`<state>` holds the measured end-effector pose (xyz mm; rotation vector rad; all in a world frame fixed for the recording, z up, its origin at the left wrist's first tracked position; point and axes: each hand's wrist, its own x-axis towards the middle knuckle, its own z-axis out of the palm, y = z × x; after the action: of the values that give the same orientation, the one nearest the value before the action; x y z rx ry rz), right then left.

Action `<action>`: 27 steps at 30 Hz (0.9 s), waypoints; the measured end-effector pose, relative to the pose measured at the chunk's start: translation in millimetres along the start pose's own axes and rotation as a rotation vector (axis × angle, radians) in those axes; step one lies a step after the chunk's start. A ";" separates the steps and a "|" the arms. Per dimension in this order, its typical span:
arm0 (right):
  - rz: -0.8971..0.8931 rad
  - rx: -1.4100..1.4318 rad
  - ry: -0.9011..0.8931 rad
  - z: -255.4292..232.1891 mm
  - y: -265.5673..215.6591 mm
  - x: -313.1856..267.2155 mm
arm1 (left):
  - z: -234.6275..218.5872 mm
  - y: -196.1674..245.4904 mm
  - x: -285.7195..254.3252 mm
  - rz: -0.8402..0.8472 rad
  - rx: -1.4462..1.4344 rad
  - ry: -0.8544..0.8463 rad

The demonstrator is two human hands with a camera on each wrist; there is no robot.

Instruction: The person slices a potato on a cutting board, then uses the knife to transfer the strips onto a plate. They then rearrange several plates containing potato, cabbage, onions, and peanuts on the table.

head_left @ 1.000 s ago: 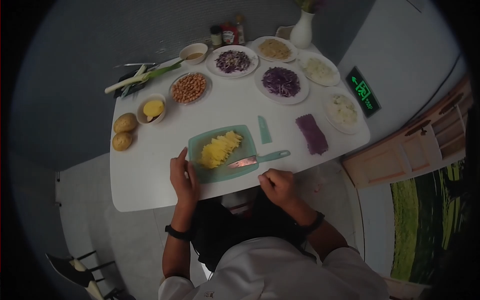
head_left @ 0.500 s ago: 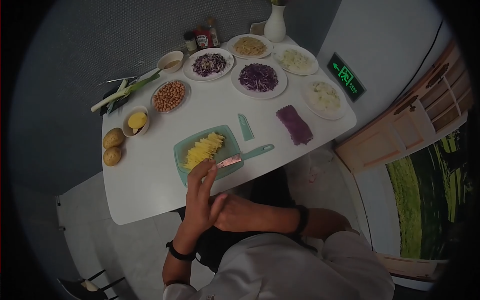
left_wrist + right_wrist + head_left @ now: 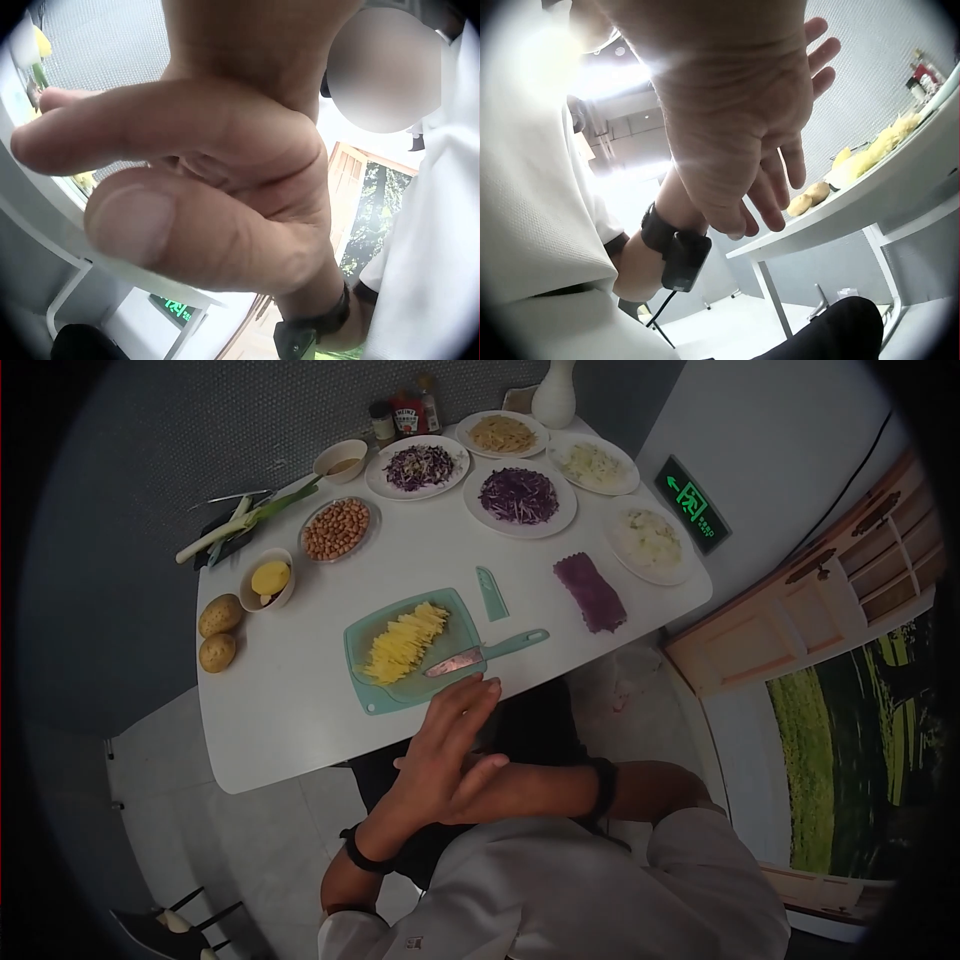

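In the head view my left hand (image 3: pixel 445 755) is held over the right hand, its fingers straight and angled toward the table edge, with nothing in them. Mostly hidden behind it in that view, my right hand (image 3: pixel 735 112) appears in the right wrist view with loosely extended fingers and no object. Just beyond the hands lies a green cutting board (image 3: pixel 462 632) bearing a heap of thin yellow potato strips (image 3: pixel 405 643). A knife (image 3: pixel 512 646) has its blade on the board and its green handle over the right edge. Its green blade cover (image 3: pixel 491 593) lies behind.
Two whole potatoes (image 3: pixel 218 635), a bowl (image 3: pixel 285 595) with a yellow piece and a dish of peanuts (image 3: pixel 337 528) stand left. Leeks (image 3: pixel 225 532) lie behind them. Plates of shredded vegetables (image 3: pixel 545 525) line the back and right, near a purple cloth (image 3: pixel 590 592).
My hands were apart on either side of the board's front; the right came across to the left, and the left now lies over it. The left hand has since shifted rightward, away from the strips.
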<state>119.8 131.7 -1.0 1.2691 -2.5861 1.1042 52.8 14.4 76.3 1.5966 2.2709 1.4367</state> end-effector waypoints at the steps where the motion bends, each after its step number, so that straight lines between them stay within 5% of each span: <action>1: 0.047 0.079 -0.010 -3.3 -1.5 -0.7 | 2.6 0.8 -1.2 -0.010 -0.019 0.012; 3: 0.087 0.163 -0.030 -11.3 -4.8 -1.3 | 5.7 3.4 -2.5 -0.029 -0.034 0.033; 5: 0.019 0.298 0.193 -39.1 -18.4 11.6 | 5.8 6.6 -3.5 0.001 -0.081 0.071; 15: -0.064 0.002 -0.047 -45.0 -16.4 1.4 | 3.0 -2.0 -16.1 0.026 -0.114 0.109; 18: -0.162 -0.049 0.110 -43.2 -17.2 -1.7 | 8.2 -6.6 -20.4 -0.086 -0.202 0.139; 20: -0.030 0.176 0.070 -26.1 -15.2 -7.6 | 11.2 -8.6 -19.1 0.016 -0.227 0.057; 24: -0.131 0.131 -0.064 -5.0 -7.9 -15.1 | 9.6 -0.2 -13.4 0.022 -0.267 0.030; 27: 0.048 0.211 -0.119 -2.4 -8.1 -21.0 | 10.0 5.4 -11.3 -0.031 -0.326 -0.052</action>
<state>138.8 143.9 -1.7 1.3596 -2.6565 1.3838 67.1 12.8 69.0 1.4734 1.9018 1.6340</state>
